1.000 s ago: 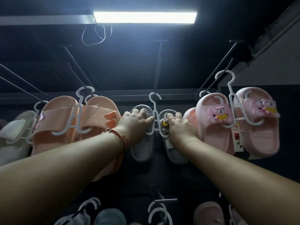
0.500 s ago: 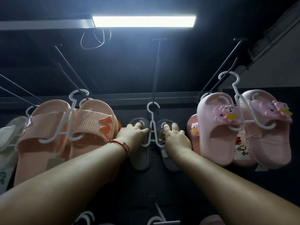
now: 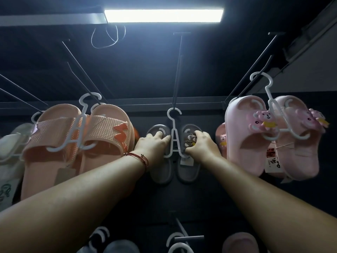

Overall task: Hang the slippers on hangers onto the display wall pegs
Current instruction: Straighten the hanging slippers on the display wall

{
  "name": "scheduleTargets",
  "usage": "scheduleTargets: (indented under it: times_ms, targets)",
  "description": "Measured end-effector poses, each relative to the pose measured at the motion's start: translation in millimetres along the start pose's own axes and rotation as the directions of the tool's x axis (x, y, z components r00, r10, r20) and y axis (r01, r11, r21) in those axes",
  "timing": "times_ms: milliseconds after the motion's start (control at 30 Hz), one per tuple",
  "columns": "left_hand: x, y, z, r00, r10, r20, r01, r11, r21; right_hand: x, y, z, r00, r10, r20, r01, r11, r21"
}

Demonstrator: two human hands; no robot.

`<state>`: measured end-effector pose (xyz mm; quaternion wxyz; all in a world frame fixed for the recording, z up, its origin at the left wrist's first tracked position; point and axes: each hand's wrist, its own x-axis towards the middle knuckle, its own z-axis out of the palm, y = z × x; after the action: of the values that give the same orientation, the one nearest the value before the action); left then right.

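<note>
A pair of grey rubber slippers (image 3: pixel 170 156) hangs on a white plastic hanger (image 3: pixel 174 136) hooked over the middle black metal peg (image 3: pixel 177 73). The left hand (image 3: pixel 153 145) grips the left slipper, the right hand (image 3: pixel 201 145) the right one. A pair of orange woven-strap slippers (image 3: pixel 76 143) hangs to the left, a pair of pink bear-trimmed slippers (image 3: pixel 271 134) to the right.

A long ceiling light (image 3: pixel 163 15) is seen glowing white across the upper middle of the frame, mounted on a pale rail that runs off to the upper left. Loose white wire (image 3: pixel 107 38) is looped just below its left end. The ceiling and the back wall (image 3: pixel 209 194) are shown dark. A paler wall surface (image 3: pixel 313 70) is seen at the upper right.
</note>
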<state>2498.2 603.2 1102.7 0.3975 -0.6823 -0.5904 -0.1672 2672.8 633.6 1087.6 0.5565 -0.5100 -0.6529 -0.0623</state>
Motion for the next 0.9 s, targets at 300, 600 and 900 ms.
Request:
scheduleTargets:
  times_ms: [300, 600, 900]
  targets:
    - [6, 16, 28, 0.908, -0.392, -0.149, 0.154, 0.643, -0.750, 5, -7, 14, 0.976, 0.211, 0.053, -0.214, 0.889, 0.405]
    - [13, 15, 43, 0.846, -0.514, 0.144, 0.341, 0.313, -0.886, 5, -6, 33, 0.960, 0.269, 0.075, -0.278, 0.899, 0.338]
    - [14, 23, 44, 0.815, -0.552, 0.177, 0.444, 0.397, -0.803, 2, -5, 37, 0.959, 0.272, 0.073, -0.282, 0.918, 0.279]
